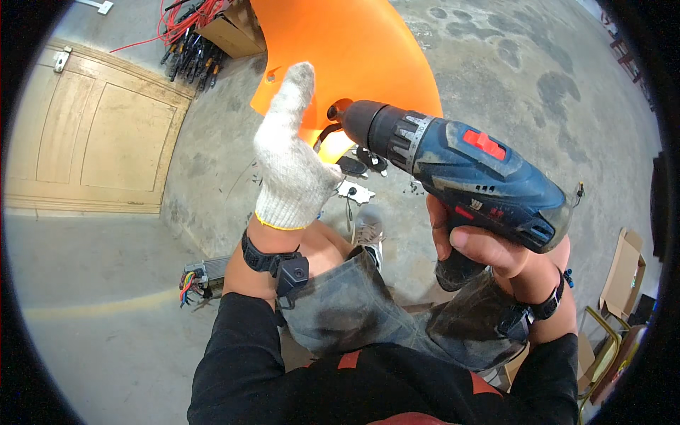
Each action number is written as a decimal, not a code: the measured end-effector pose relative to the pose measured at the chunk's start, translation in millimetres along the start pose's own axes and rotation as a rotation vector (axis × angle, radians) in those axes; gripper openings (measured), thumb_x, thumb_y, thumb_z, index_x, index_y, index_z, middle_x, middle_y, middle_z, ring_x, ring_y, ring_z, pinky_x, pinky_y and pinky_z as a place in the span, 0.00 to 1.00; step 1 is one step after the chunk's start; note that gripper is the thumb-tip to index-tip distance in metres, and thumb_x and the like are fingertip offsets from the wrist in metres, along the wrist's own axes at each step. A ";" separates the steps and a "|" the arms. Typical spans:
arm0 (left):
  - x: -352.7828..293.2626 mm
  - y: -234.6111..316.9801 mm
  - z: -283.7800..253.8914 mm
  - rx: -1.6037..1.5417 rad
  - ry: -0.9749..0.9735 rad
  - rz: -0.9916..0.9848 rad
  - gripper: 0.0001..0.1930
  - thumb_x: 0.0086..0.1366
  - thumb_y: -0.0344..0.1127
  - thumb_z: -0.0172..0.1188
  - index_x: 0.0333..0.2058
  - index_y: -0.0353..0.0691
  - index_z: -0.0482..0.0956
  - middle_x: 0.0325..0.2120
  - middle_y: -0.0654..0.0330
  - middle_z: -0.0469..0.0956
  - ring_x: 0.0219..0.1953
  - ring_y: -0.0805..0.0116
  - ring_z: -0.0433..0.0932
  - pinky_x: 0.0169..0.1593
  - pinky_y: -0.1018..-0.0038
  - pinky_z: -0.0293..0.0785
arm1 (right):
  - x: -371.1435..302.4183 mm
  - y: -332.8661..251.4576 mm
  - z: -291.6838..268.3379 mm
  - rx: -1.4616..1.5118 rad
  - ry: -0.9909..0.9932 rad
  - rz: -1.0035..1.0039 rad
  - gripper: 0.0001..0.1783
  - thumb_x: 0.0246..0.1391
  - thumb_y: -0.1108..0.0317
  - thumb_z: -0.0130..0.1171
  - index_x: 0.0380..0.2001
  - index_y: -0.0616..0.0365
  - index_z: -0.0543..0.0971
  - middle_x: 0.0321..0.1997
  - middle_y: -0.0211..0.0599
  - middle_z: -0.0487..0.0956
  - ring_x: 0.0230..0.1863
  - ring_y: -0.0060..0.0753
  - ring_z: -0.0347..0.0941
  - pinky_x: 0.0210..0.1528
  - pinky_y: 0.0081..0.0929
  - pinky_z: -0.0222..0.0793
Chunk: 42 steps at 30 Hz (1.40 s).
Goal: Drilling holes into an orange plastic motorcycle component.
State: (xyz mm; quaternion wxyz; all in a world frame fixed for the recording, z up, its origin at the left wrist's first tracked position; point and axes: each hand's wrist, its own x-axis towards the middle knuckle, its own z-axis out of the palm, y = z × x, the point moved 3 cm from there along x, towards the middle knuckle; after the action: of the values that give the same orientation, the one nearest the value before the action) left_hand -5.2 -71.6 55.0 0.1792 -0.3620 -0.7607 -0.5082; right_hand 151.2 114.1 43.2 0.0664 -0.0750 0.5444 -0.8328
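My right hand [489, 248], bare, is wrapped round the grip of a blue and black cordless drill [489, 170] with a red switch on top. The drill points to the left, and a short dark round piece [338, 110] shows at its chuck, in front of a curved orange plastic panel [354, 49]. Whether that piece touches the panel I cannot tell. My left hand [294, 156], in a white knit glove, grips the panel's near edge. One gloved digit lies up along the orange face; the other fingers are mostly hidden. A dark strip [328, 132] shows between glove and chuck.
Small black parts [361, 163] and a white plate [355, 192] lie on the concrete floor near my shoe [368, 230]. A wooden door panel [99, 134] is at left, a metal box with coloured wires [202, 276] below it. Cardboard [623, 273] lies at right.
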 end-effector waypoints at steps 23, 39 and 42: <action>0.9 5.8 -0.4 0.176 -0.044 0.126 0.36 0.50 0.15 0.66 0.60 0.26 0.67 0.56 0.46 0.73 0.58 0.58 0.73 0.61 0.68 0.70 | 2.3 -1.5 -0.8 -0.089 -0.002 -0.018 0.16 0.57 0.69 0.58 0.46 0.63 0.72 0.35 0.34 0.76 0.32 0.26 0.74 0.36 0.25 0.71; 7.8 4.5 15.6 -0.968 0.153 -0.669 0.20 0.74 0.41 0.49 0.56 0.34 0.71 0.52 0.54 0.76 0.50 0.61 0.79 0.50 0.68 0.81 | 1.8 0.5 -2.6 -0.110 0.046 -0.020 0.16 0.55 0.70 0.58 0.47 0.63 0.73 0.35 0.34 0.76 0.33 0.26 0.74 0.37 0.26 0.72; 7.0 4.5 12.1 -0.863 0.049 -0.533 0.22 0.70 0.38 0.56 0.58 0.34 0.71 0.55 0.56 0.74 0.55 0.63 0.75 0.56 0.65 0.75 | 5.2 1.2 -2.9 -0.031 0.051 0.021 0.20 0.55 0.71 0.58 0.52 0.62 0.72 0.39 0.35 0.77 0.33 0.26 0.75 0.37 0.26 0.73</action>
State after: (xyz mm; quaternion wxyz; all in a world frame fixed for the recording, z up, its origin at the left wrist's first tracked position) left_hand -5.5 -57.1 57.3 -0.1051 -0.1843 -0.5429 -0.8126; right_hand 145.5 115.3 41.2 0.0601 -0.0493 0.5593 -0.8253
